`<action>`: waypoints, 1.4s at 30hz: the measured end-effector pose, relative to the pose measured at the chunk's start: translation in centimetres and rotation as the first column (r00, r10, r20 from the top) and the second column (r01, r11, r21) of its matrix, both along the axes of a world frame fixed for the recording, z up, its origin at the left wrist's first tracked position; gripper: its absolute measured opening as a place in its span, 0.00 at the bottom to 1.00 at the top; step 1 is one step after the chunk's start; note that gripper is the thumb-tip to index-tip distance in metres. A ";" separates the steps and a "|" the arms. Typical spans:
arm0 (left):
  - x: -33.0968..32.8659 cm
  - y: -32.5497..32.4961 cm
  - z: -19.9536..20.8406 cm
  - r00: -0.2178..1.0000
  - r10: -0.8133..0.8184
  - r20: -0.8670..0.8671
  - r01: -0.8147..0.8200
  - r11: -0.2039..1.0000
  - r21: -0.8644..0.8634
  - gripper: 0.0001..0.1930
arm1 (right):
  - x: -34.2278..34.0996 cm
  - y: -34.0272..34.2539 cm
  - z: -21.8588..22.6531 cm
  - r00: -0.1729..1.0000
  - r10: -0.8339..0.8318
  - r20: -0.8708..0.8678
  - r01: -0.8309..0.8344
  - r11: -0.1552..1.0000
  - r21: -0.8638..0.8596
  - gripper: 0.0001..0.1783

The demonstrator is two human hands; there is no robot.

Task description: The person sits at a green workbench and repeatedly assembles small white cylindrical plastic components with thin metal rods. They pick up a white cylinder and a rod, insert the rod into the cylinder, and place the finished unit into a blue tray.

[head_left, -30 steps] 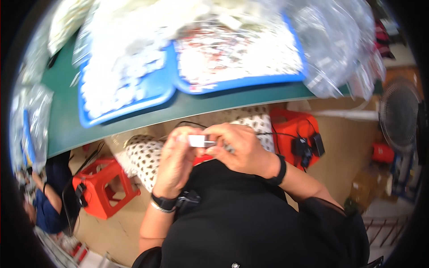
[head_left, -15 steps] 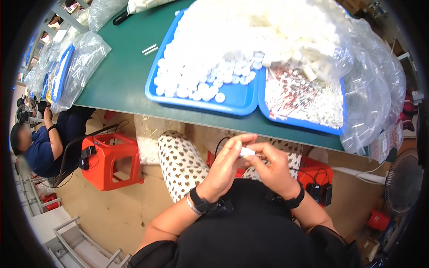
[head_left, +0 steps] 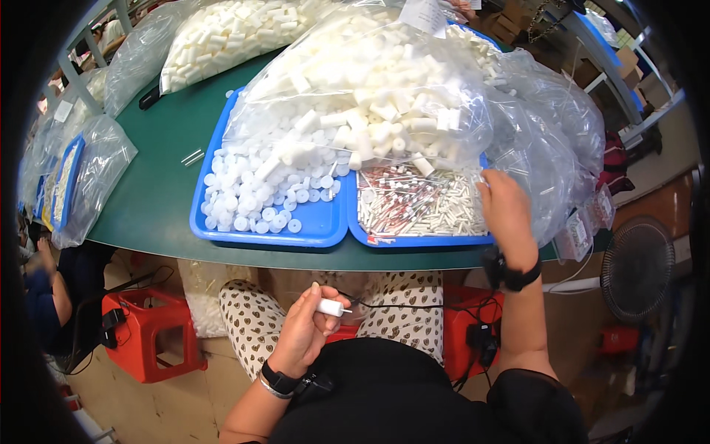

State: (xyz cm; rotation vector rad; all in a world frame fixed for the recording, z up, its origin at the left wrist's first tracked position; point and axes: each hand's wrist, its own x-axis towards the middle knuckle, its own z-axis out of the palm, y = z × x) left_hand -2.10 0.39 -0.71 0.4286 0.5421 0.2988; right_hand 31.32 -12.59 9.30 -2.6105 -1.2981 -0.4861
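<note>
My left hand (head_left: 305, 331) is closed around a small white cylinder (head_left: 330, 307) above my lap. A short thin pin sticks out of the cylinder's right end. My right hand (head_left: 510, 218) reaches over the right edge of a blue tray (head_left: 436, 240) holding many thin white pieces (head_left: 444, 203) and pieces with red parts (head_left: 388, 194). Its fingers bend down beside the pieces and a clear plastic bag; their tips are mostly hidden, so whether they hold anything does not show.
Another blue tray (head_left: 314, 226) holds translucent white discs (head_left: 259, 200). Over both trays leans a clear bag of cream-white cylinders (head_left: 384, 89). Two thin rods (head_left: 192, 157) lie on the green table (head_left: 159, 192). A black fan (head_left: 637, 270) stands at right, and a red stool (head_left: 148, 333) at left.
My hands were together at the white cylinder. The right has moved away, up to the tray's right edge, while the left keeps the cylinder. The view has shifted, showing more of the table's far side.
</note>
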 end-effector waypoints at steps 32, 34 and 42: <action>2.2 -0.6 -0.1 0.980 -0.192 0.046 0.196 0.976 -0.093 0.11 | 10.9 -0.1 -0.2 0.997 0.008 0.073 -0.014 0.996 0.089 0.18; 1.9 -0.6 -0.3 0.979 -0.193 0.065 0.199 0.976 -0.089 0.11 | 10.4 0.3 -0.1 0.996 0.028 0.088 -0.041 0.987 0.157 0.17; 1.9 0.1 1.1 0.991 -0.088 0.097 0.088 0.996 -0.003 0.10 | -2.4 1.6 2.8 0.914 0.221 -0.339 0.010 0.825 0.565 0.09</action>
